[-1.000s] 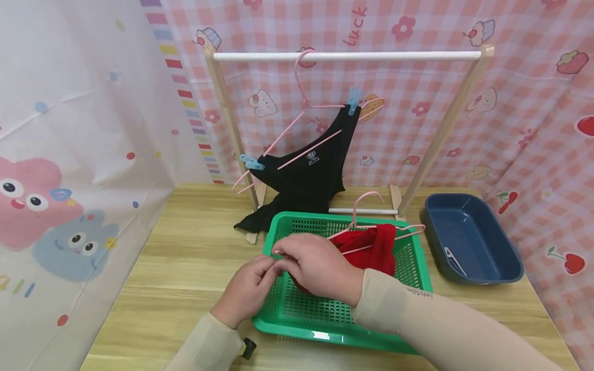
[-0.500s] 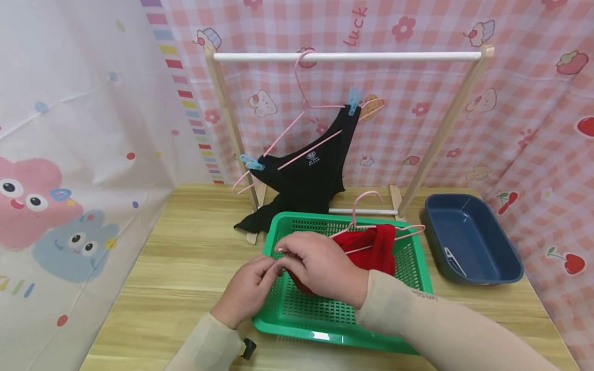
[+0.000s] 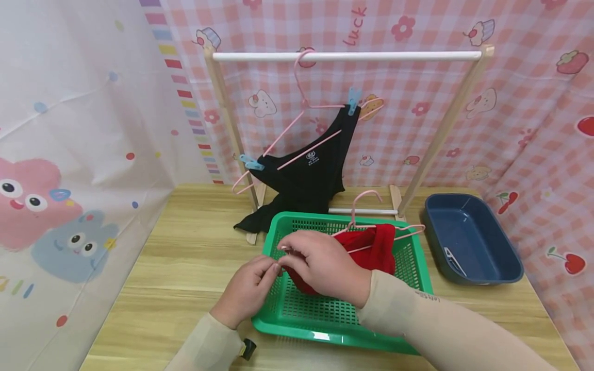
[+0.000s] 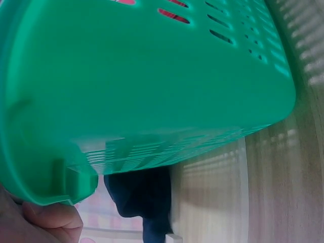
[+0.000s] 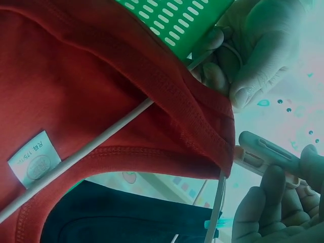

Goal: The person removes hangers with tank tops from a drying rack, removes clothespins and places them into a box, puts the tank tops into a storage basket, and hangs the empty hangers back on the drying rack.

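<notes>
A red tank top with a white label lies on a pink hanger over the green basket. My left hand pinches the tank top's shoulder strap together with the hanger's end, at the basket's left rim; in the right wrist view that left hand is at the upper right. My right hand holds a clothespin between thumb and fingers, its tip right at the strap's edge. From the head view the clothespin is mostly hidden by the right hand. The left wrist view shows mainly the basket's outer wall and some left fingers.
The green basket stands on the wooden table. Behind it, a rack with a white bar bears a black tank top, clipped to a pink hanger with blue clothespins. A blue basin with a clothespin inside stands right.
My right hand has shifted slightly to the right, its fingertips drawing a little apart from the left hand. The left hand stays in place on the strap.
</notes>
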Tool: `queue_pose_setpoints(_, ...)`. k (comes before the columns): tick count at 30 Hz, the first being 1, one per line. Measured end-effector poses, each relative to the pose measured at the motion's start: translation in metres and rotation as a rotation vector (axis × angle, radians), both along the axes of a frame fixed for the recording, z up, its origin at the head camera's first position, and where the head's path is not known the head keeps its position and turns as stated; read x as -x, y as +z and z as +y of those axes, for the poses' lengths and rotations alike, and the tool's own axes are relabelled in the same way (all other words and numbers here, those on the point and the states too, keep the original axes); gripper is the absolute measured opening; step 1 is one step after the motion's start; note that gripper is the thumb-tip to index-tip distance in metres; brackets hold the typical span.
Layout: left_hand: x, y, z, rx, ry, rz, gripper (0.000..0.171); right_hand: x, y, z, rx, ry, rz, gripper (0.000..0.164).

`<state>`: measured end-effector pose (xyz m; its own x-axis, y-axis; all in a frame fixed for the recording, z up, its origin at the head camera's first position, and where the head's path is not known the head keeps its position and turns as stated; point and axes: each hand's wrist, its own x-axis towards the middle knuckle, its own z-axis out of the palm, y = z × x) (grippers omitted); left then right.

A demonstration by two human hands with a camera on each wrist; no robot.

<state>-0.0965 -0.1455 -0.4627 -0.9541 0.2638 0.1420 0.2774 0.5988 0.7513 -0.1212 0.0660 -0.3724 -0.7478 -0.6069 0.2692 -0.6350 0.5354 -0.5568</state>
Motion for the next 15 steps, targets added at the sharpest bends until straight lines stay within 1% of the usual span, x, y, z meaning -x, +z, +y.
queue_pose_setpoints(9,0.0002,0.0007,-0.0002,-0.008,-0.001,0.002,0.027,0.0000,0.0000,0.0000,0.015,0.006,-0.010,0.021)
queue_pose_setpoints(15,0.0003,-0.0003,0.0002,-0.008,0.000,-0.003,0.027,0.0003,-0.0017,-0.0008,0.017,0.011,0.004,0.018)
